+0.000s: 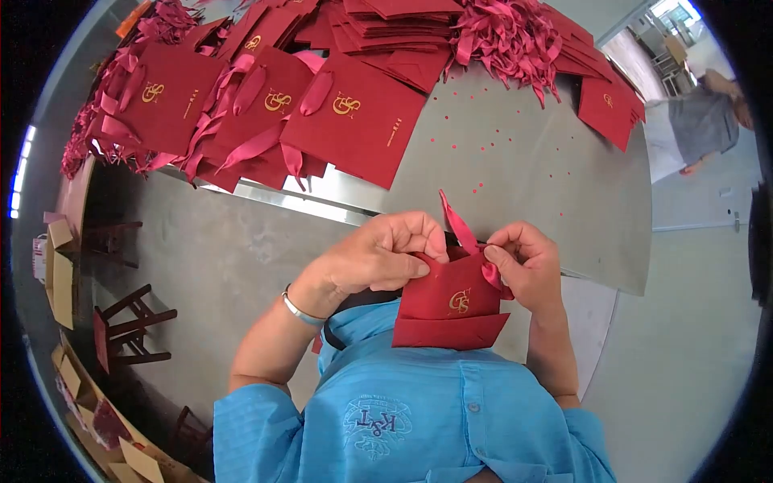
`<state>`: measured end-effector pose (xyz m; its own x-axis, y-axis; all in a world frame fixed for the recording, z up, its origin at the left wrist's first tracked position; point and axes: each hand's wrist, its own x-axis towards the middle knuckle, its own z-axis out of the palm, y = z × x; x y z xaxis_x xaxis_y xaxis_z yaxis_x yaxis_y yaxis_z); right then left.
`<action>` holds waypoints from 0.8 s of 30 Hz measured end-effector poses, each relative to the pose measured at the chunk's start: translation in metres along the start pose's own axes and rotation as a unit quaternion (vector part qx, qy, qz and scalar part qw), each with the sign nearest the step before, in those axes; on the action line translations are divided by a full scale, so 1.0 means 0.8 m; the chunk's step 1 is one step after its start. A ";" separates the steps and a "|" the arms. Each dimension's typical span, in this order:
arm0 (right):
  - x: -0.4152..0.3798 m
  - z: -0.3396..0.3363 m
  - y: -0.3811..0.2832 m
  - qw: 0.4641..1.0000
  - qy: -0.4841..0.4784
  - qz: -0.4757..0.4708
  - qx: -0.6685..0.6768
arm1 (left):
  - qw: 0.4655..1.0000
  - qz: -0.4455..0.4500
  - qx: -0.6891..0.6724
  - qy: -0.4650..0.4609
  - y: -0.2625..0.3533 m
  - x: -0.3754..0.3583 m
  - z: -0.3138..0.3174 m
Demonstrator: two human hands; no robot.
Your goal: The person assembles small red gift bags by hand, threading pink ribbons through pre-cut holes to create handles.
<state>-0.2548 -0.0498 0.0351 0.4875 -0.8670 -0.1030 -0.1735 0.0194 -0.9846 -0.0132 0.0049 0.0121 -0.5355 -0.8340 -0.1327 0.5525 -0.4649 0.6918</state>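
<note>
A small dark red paper gift bag [451, 294] with a gold logo is held close to my chest, its lower part folded up. My left hand [390, 253], with a silver bracelet at the wrist, pinches the bag's upper left edge. At the upper right corner, my right hand [527, 262] has its thumb and fingers closed on the bag edge beside the pink ribbon [457, 221]. One ribbon end stands up above the opening; another part hangs by the right hand. The inside of the bag is mostly hidden.
Red bags with ribbons [354, 121] lie across the metal table [515, 177]. A heap of pink ribbons [511, 40] and small red dots are there too. Wooden stools [133, 330] and cardboard boxes [60, 274] stand left. Another person [700, 125] is at the upper right.
</note>
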 end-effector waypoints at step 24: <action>-0.008 -0.012 0.001 1.000 -0.002 -0.028 -0.001 | 0.927 0.053 0.326 0.175 0.004 -0.012 0.034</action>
<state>-0.2663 -0.0493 0.0362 0.4992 -0.8651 -0.0491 -0.1481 -0.0294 -0.9885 -0.0237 0.0197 0.0349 -0.1962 -0.9634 -0.1827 0.0256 -0.1913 0.9812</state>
